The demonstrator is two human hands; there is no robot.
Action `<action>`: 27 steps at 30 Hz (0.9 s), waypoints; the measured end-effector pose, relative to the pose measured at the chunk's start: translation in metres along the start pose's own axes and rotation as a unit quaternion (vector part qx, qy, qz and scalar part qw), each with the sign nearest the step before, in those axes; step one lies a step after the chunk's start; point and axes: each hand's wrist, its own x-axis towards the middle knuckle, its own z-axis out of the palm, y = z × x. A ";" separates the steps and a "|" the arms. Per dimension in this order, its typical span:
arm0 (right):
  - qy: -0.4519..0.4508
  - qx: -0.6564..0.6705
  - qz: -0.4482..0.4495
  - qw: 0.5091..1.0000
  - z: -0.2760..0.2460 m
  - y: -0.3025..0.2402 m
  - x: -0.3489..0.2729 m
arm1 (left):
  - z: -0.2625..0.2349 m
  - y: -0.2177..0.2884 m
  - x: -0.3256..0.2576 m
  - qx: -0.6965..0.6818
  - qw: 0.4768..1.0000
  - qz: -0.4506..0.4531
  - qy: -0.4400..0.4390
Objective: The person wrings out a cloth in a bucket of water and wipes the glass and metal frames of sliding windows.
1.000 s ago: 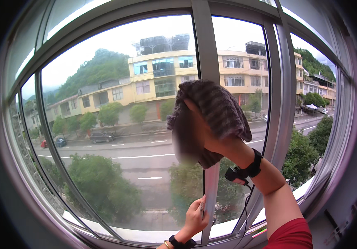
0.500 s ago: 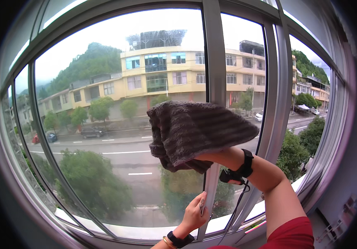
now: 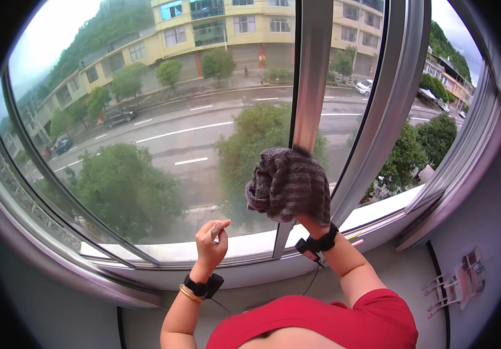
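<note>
A dark grey-brown ribbed towel (image 3: pixel 291 185) is bunched over my right hand (image 3: pixel 313 225), covering the fingers. Only the base of that hand shows below the fabric, in front of the window's upright metal frame (image 3: pixel 311 99). Whether the towel touches the frame or the glass cannot be made out. To the left, my left hand (image 3: pixel 211 247) is raised before the lower part of the large window pane (image 3: pixel 198 192), fingers curled in. A small greyish patch shows at its fingers, too small to name. Both wrists wear black straps with small devices.
A white sill (image 3: pixel 239 244) runs along the bottom of the window. Thin cables hang from the wrist devices. A pink and white folding rack-like item (image 3: pixel 459 282) stands on the floor at right. Trees, a road, cars and a yellow building (image 3: pixel 250 43) lie outside.
My view has tilted downward. The towel, spread out wide before, is now more bunched around my right hand and lower against the window. My left hand has left the upright frame and moved left.
</note>
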 end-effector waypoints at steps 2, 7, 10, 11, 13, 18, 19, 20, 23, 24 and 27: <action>0.036 -0.029 -0.056 0.997 0.004 0.003 0.008 | 0.000 0.007 0.006 -0.014 1.000 -0.004 0.000; -0.204 0.465 -0.120 0.853 -0.048 0.026 -0.022 | 0.013 0.030 0.023 -0.048 0.999 0.009 -0.016; 0.044 0.494 -0.036 0.867 -0.095 0.092 -0.057 | 0.022 0.051 0.043 -0.035 0.996 0.079 0.004; 0.088 0.448 -0.027 0.889 -0.089 0.072 -0.061 | 0.024 0.055 0.051 -0.009 0.993 0.117 0.014; 0.172 0.355 -0.006 0.919 -0.066 0.017 -0.063 | 0.025 0.063 0.061 -0.029 0.990 0.136 0.032; 0.221 0.315 0.016 0.923 -0.074 0.006 -0.092 | 0.055 0.076 0.072 -0.049 0.988 0.145 -0.020; 0.225 0.312 0.020 0.923 -0.075 0.007 -0.100 | 0.061 0.081 0.072 -0.054 0.986 0.151 -0.035; 0.227 0.308 0.024 0.924 -0.077 0.009 -0.104 | 0.070 0.082 0.073 -0.054 0.983 0.169 -0.058; 0.233 0.299 0.040 0.925 -0.082 0.013 -0.114 | 0.089 0.101 0.081 -0.025 0.959 0.244 -0.143; 0.233 0.296 0.048 0.925 -0.082 0.016 -0.117 | 0.094 0.108 0.084 -0.014 0.947 0.253 -0.196; 0.225 0.270 0.075 0.933 -0.082 0.018 -0.127 | 0.122 0.102 0.068 0.002 0.920 0.270 -0.285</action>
